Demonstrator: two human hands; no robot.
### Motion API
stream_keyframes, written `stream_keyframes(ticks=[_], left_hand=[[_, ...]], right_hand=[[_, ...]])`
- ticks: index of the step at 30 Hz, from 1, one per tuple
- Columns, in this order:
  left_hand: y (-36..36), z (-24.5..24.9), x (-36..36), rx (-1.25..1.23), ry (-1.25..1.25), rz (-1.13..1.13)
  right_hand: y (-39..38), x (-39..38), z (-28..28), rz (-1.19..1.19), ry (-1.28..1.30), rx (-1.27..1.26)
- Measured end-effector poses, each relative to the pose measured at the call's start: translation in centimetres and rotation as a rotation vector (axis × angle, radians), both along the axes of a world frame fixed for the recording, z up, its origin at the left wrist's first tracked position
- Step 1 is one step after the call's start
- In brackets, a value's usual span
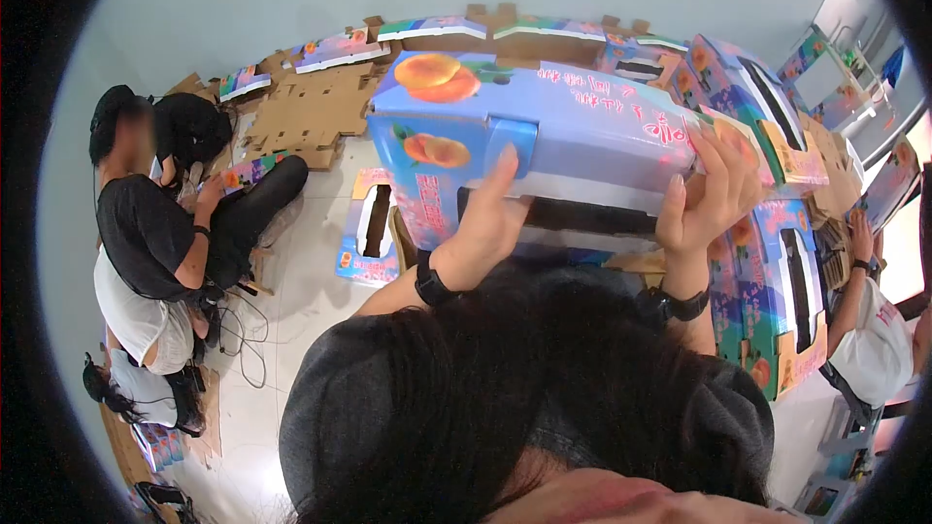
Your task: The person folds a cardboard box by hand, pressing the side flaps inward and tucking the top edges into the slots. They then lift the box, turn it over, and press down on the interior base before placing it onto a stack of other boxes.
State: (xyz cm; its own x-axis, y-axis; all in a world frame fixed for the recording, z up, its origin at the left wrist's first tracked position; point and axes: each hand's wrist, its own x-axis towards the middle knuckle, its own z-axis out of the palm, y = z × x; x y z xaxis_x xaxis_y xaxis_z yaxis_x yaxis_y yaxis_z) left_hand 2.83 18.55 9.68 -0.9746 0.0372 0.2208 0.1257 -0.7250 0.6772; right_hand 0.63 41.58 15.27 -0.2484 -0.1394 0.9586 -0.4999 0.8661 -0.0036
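A blue-purple printed cardboard box (573,121) with peach pictures is held up in front of my chest. It has a long dark slot in the side facing me. My left hand (487,223) grips the box by the slot's left end, its thumb pressed on a blue tab. At the other end, my right hand (711,189) has its fingers spread over the top edge and its thumb against the near side. The fingers inside or behind the box are hidden.
Flat brown cardboard (306,107) lies by the wall. A printed carton piece (371,233) is on the floor to the left. Printed boxes (777,301) stand at the right. Co-workers sit at left (146,223) and right (879,330); cables (248,340) trail on the floor.
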Motion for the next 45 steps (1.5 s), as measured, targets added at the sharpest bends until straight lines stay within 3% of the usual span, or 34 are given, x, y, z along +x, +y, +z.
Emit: stream_keyframes(ticks=[6,11,45], left_hand=[[0.3,1.8,-2.6,-0.003,-0.007,0.054],[0.0,2.4,-4.6,0.066,0.082,-0.103],[-1.2,-0.1,-4.8,0.103,0.158,-0.238]], right_hand=[[-0.1,0.4,0.2,-0.053,-0.026,-0.032],[-0.7,1.0,-0.1,-0.198,-0.048,-0.047],[-1.1,1.7,-0.7,-0.213,0.050,-0.016]])
